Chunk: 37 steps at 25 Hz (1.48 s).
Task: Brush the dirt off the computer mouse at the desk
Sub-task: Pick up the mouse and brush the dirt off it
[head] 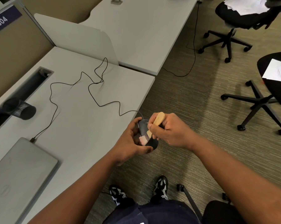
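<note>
Left hand (131, 141): clamped around the computer mouse (146, 135), thumb under the near end, fingers curled over the far end; held off the desk (81, 120) edge, just right of it.
Mouse axis: long axis running away from the body, cable (94, 88) leaving the far end toward the desk.
Paintbrush (152, 128): bristles touching the mouse's near half, wooden handle tilted up and right.
Right hand (169, 131): closed on the handle, just right of the mouse; likely stroke runs along the long axis.
</note>
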Each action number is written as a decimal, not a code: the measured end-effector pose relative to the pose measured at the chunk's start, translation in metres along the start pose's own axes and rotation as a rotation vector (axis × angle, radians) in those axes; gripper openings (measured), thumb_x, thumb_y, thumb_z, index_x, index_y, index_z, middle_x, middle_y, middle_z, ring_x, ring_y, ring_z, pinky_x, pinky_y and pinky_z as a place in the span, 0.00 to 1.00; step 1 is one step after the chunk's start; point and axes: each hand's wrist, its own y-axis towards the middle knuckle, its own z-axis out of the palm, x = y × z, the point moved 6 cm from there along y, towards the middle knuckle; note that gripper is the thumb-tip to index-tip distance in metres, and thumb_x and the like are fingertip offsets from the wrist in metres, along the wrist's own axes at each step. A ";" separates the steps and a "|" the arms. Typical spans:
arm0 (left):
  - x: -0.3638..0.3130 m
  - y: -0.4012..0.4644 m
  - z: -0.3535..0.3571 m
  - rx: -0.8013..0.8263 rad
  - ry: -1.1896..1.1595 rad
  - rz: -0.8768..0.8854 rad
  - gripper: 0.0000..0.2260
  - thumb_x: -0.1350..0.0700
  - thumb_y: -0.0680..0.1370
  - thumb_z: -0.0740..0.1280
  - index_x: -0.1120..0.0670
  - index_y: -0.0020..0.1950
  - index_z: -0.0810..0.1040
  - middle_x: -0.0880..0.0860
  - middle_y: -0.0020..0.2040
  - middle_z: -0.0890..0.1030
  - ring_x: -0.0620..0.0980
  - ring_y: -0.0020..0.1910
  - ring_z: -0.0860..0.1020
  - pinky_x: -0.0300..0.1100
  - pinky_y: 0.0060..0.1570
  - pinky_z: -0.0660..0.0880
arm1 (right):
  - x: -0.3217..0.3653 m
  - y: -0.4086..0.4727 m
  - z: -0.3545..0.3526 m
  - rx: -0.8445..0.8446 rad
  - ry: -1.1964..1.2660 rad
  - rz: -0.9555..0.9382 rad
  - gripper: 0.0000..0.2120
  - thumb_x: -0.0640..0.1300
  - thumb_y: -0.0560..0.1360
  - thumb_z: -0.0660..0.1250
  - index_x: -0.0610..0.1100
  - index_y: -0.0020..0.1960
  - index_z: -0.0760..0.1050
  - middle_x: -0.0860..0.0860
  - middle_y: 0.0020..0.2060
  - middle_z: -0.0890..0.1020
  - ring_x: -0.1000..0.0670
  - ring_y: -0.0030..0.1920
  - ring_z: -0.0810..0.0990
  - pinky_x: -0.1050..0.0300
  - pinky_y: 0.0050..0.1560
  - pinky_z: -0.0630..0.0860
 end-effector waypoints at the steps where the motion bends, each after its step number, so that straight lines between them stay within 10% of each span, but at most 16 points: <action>1: 0.001 0.000 0.000 -0.003 0.000 0.002 0.48 0.62 0.66 0.84 0.31 0.74 0.65 0.49 0.75 0.74 0.53 0.68 0.81 0.58 0.65 0.81 | 0.001 0.000 -0.002 0.001 -0.023 0.000 0.08 0.43 0.83 0.66 0.42 0.47 0.78 0.42 0.35 0.83 0.41 0.36 0.82 0.43 0.41 0.80; 9: 0.001 -0.004 -0.004 -0.005 -0.025 -0.024 0.52 0.62 0.66 0.83 0.39 0.81 0.60 0.50 0.77 0.73 0.54 0.69 0.80 0.55 0.61 0.83 | -0.009 0.003 -0.019 -0.157 0.265 0.010 0.07 0.43 0.83 0.66 0.39 0.51 0.79 0.44 0.37 0.83 0.47 0.36 0.80 0.58 0.35 0.76; 21: -0.002 -0.002 -0.003 0.010 -0.034 0.031 0.49 0.64 0.67 0.82 0.35 0.79 0.65 0.48 0.77 0.71 0.53 0.72 0.76 0.59 0.65 0.80 | -0.012 0.002 -0.016 0.037 0.229 0.122 0.07 0.43 0.82 0.67 0.40 0.52 0.81 0.44 0.37 0.86 0.47 0.36 0.82 0.56 0.36 0.77; 32: -0.011 -0.004 -0.004 0.017 -0.097 0.050 0.47 0.72 0.68 0.81 0.39 0.77 0.67 0.51 0.76 0.70 0.59 0.69 0.78 0.48 0.53 0.84 | -0.018 -0.001 -0.033 -0.349 0.321 0.137 0.07 0.40 0.84 0.65 0.38 0.50 0.79 0.44 0.33 0.82 0.53 0.30 0.79 0.62 0.31 0.74; 37: -0.013 -0.005 -0.005 -0.005 0.003 0.059 0.51 0.70 0.70 0.81 0.36 0.80 0.60 0.50 0.77 0.67 0.58 0.68 0.79 0.46 0.53 0.84 | -0.015 -0.007 -0.032 -0.483 0.031 0.066 0.08 0.49 0.83 0.65 0.49 0.48 0.80 0.45 0.34 0.85 0.43 0.34 0.84 0.39 0.36 0.81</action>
